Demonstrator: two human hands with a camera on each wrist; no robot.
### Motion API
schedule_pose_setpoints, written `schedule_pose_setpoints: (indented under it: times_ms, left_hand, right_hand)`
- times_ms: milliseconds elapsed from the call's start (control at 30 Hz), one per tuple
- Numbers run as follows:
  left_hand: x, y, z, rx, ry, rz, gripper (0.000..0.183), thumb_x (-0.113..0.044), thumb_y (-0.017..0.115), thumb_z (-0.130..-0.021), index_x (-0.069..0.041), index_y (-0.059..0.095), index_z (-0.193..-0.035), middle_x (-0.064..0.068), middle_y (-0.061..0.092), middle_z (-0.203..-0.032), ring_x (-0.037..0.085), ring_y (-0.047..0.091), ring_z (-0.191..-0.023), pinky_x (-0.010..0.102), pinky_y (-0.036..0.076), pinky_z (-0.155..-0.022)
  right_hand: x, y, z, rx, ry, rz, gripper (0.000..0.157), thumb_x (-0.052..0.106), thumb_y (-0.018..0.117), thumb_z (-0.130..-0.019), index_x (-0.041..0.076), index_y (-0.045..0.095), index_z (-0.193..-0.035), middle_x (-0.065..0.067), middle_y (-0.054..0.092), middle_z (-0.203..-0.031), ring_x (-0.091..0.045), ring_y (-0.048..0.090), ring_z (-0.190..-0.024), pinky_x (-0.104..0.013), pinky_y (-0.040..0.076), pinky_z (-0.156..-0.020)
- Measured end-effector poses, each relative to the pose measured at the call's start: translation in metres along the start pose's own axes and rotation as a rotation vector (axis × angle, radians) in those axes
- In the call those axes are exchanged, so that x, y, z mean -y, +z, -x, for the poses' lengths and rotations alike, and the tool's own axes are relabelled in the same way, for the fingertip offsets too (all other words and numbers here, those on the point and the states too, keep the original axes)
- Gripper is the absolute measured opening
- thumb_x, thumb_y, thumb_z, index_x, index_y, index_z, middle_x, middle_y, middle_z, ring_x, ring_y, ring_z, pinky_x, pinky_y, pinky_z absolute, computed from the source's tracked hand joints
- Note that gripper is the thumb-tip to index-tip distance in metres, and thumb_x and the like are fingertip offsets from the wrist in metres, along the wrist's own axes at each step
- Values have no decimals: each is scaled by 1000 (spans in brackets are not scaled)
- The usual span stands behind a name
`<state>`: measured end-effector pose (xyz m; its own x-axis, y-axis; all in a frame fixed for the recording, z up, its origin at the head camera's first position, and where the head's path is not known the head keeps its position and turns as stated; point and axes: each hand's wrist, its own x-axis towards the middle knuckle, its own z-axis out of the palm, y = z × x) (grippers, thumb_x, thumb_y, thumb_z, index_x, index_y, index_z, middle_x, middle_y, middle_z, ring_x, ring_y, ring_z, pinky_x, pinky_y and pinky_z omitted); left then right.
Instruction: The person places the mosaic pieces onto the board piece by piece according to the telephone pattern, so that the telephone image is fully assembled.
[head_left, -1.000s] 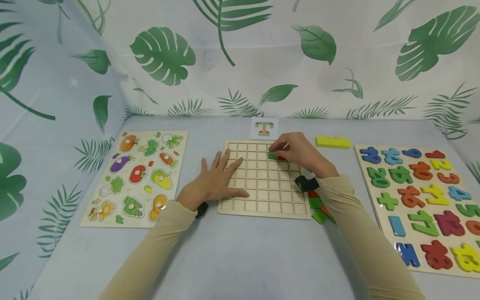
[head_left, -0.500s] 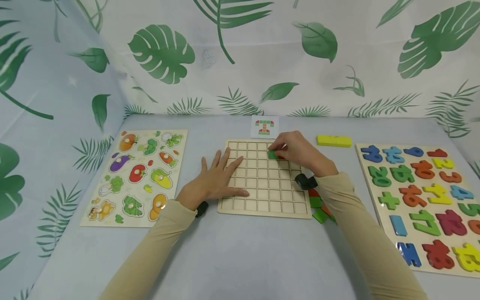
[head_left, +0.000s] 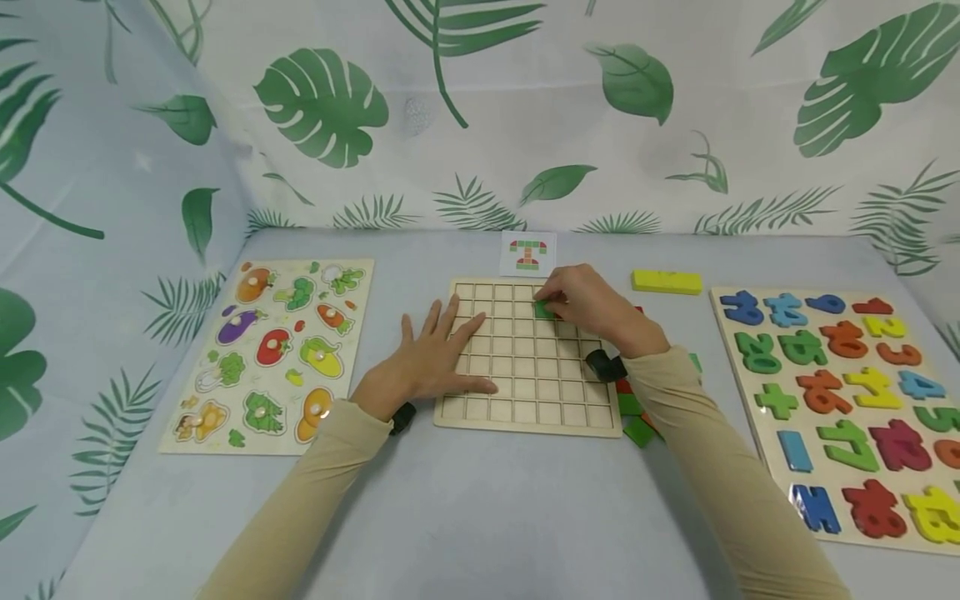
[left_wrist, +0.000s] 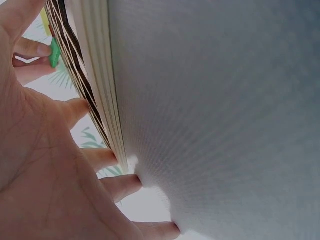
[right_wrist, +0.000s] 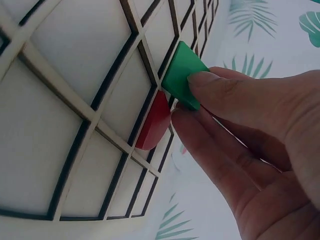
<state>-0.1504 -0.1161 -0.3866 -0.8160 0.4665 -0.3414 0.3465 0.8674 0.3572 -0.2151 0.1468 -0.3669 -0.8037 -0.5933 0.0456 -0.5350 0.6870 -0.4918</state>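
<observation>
My right hand (head_left: 600, 308) pinches a green square tile (right_wrist: 176, 75) between thumb and fingers at the upper part of a wooden grid board (head_left: 517, 368). In the right wrist view the tile is tilted against a cell's dividers. A red piece with a curved edge (right_wrist: 156, 124) sits in the neighbouring cell; the hand mostly covers it in the head view. My left hand (head_left: 423, 362) lies with spread fingers over the board's left side, some fingertips on the tabletop beyond the edge.
A card with a coloured block pattern (head_left: 528, 254) lies behind the board. Loose green tiles (head_left: 639, 432) and red ones are partly under my right forearm. A yellow block (head_left: 666, 282) and number puzzle (head_left: 825, 433) are at right, a vegetable puzzle (head_left: 281, 408) at left.
My right hand and forearm have shifted slightly left with the green tile, uncovering a red piece and a green one to their right. The left hand has stayed in place.
</observation>
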Motion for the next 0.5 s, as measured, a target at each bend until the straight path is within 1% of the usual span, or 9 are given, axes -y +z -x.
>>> schedule_pose_setpoints:
  times_ms: [267,400,500]
  left_hand:
    - [-1,0,0,6,3,1,106,-71,64,-93,-25,9,-171,17,-16,-173,41,-14,-158,76,-7,-117]
    - [-1,0,0,7,-6,-7,106,-72,64,-92,-26,8,-171,17,-16,-173,41,-14,-159,75,-7,-117]
    - [-1,0,1,8,-11,-5,107,-72,64,-92,-26,8,-171,16,-17,-173,41,-14,-159,75,-7,-117]
  right_hand:
    - [2,2,-1,23,-11,37,15,-14,69,-93,-9,79,-103,-23,74,-106,-40,70,-104,-48,58,-89]
    - [1,4,-2,14,-5,46,16,-14,70,-93,-8,79,-104,-22,74,-105,-38,70,-102,-48,58,-87]
    - [1,7,0,3,-16,36,14,-12,71,-92,-9,79,-104,-22,72,-103,-37,70,-97,-46,58,-83]
